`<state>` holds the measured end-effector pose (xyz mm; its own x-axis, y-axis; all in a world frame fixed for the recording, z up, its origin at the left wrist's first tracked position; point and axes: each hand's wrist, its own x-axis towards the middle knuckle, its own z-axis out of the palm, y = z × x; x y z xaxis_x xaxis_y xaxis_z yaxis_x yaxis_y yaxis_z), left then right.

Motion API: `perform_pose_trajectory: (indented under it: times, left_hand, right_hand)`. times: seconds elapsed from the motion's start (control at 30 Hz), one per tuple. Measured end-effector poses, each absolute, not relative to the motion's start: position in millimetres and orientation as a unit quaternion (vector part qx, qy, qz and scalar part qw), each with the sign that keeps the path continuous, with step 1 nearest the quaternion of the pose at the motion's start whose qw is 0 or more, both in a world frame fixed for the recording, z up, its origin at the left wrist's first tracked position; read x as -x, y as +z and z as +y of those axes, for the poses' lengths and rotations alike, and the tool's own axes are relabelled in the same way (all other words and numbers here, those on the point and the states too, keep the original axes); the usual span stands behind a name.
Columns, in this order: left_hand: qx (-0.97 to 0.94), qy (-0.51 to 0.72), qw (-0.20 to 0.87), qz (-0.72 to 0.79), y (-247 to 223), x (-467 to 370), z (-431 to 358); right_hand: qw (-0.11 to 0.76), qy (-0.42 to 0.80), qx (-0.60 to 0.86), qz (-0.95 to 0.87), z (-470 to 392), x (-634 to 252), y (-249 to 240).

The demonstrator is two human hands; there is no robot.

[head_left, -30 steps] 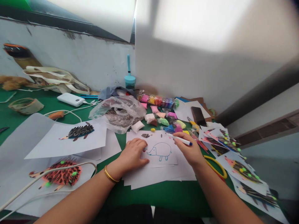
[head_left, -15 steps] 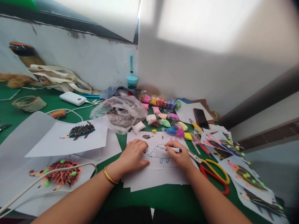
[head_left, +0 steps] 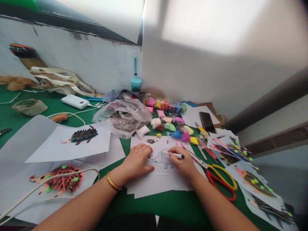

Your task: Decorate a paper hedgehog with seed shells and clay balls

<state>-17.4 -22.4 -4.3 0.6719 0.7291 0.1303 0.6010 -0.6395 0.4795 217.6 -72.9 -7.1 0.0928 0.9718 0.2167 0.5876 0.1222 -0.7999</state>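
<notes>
A marker pen [head_left: 176,155] with a white barrel and a blue end is pinched in my right hand [head_left: 184,162]. Its tip meets the paper at a blue outline drawing of a hedgehog [head_left: 157,158], near the line behind the head. My left hand [head_left: 138,160] presses on the left part of the white paper [head_left: 156,184], thumb spread from the bent fingers. A small bluish and red bit shows by its fingertips, too small to name. Several sunflower seeds [head_left: 151,141] and a yellow clay lump [head_left: 158,135] lie just above the drawing.
Scissors [head_left: 209,166] with red and yellow handles lie right of my right hand. Packets of coloured clay [head_left: 185,135] and a plastic bag of seeds [head_left: 125,120] sit behind. Finished hedgehog pictures [head_left: 255,183] are at right, others at left, where a white cable [head_left: 48,181] crosses.
My right hand and the marker have shifted slightly left, and the tip has moved from the top of the back outline to near the head line. My left hand stays in place.
</notes>
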Motion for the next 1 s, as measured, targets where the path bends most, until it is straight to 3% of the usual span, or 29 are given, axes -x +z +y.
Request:
perform_pose_trajectory:
  times: [0.53, 0.77, 1.0]
  left_hand:
    - [-0.891, 0.151, 0.205, 0.377, -5.2, 17.7, -22.2]
    - [-0.89, 0.15, 0.205, 0.38, -4.3, 16.9, -22.6]
    - [-0.888, 0.155, 0.206, 0.381, -5.2, 16.9, -22.7]
  right_hand:
    - [0.419, 0.24, 0.618, -0.621, -74.1, -219.7, -1.1]
    - [0.438, 0.32, 0.624, -0.562, -82.3, -224.3, -1.5]
    - [0.422, 0.289, 0.604, -0.611, -93.1, -212.7, 0.8]
